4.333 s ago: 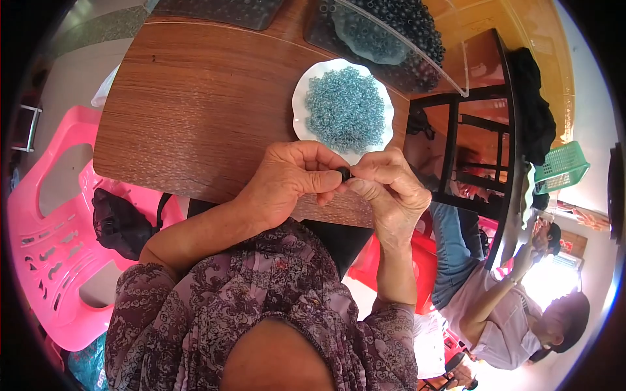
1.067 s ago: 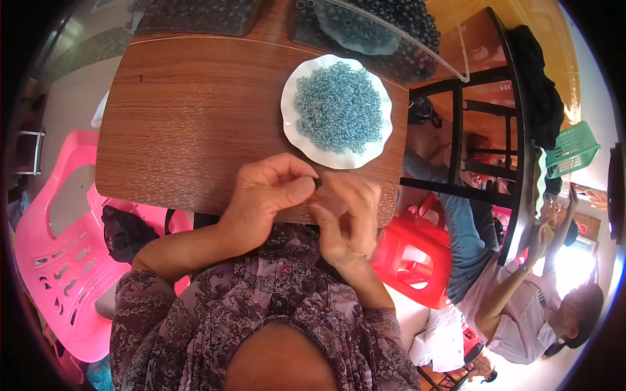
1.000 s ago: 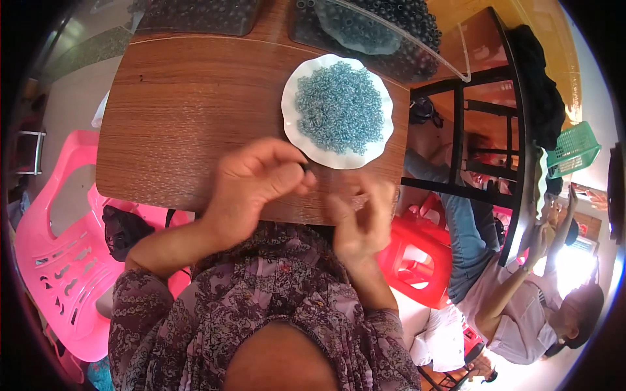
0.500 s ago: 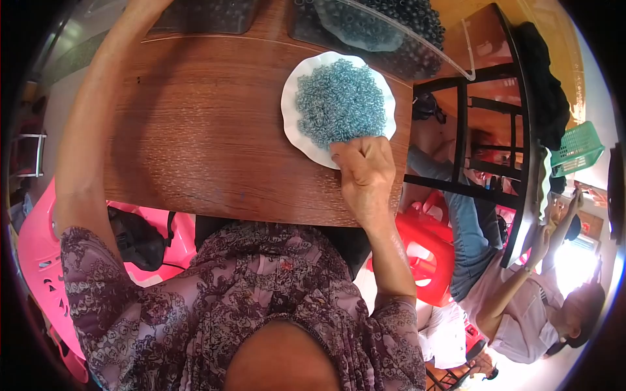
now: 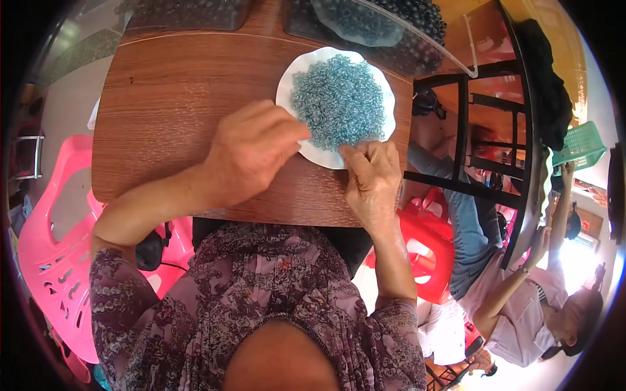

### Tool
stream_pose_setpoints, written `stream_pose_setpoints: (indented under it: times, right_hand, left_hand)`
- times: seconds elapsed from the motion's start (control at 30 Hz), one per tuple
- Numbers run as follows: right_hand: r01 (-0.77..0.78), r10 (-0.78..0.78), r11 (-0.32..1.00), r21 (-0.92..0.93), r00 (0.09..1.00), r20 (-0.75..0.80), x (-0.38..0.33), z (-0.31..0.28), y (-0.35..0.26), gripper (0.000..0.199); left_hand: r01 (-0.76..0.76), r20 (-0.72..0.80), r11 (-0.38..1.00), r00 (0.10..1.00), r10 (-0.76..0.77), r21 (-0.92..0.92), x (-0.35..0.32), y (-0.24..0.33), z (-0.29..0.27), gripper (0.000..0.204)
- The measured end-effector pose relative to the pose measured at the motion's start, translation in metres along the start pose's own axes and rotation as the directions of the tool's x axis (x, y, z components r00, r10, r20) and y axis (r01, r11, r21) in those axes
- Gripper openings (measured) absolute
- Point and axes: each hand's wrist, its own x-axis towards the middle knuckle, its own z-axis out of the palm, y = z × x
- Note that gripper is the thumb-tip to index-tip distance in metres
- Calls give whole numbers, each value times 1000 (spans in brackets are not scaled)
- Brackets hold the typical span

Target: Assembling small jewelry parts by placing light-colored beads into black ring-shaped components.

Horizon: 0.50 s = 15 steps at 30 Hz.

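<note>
A white plate with a wavy rim (image 5: pixel 284 99) stands on the brown wooden table, heaped with small translucent blue-grey ring-like pieces (image 5: pixel 339 101). At the plate's left near side is my left hand (image 5: pixel 251 150), closed, thumb and fingertips together by the rim. My right hand (image 5: pixel 377 173) is closed in a pinch over the plate's near edge, close to the heap. Whatever lies between the fingertips of either hand is too small to make out.
Behind the plate stand clear boxes (image 5: pixel 378 32) of dark ring-like pieces. A pink chair (image 5: pixel 49 221) is at the left, a red stool (image 5: pixel 424 251) at the right. At another table on the right, a seated person (image 5: pixel 521 306) reaches toward a green basket (image 5: pixel 580 148).
My left hand has come back from the far left boxes to the plate's left side. The right hand stays at the near rim, barely shifted. The other person's arm has reached the green basket.
</note>
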Motion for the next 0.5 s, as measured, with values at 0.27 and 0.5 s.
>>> stream_pose_setpoints:
  times: [0.27, 0.5]
  right_hand:
    - [-52, 50, 987, 153, 999, 16, -7, -6, 3, 30]
    - [-51, 50, 997, 66, 999, 7, -10, -6, 1, 31]
  left_hand:
    - [165, 43, 973, 986, -160, -163, -16, 15, 17, 21]
    - [268, 66, 933, 963, -260, -242, -22, 18, 29, 21]
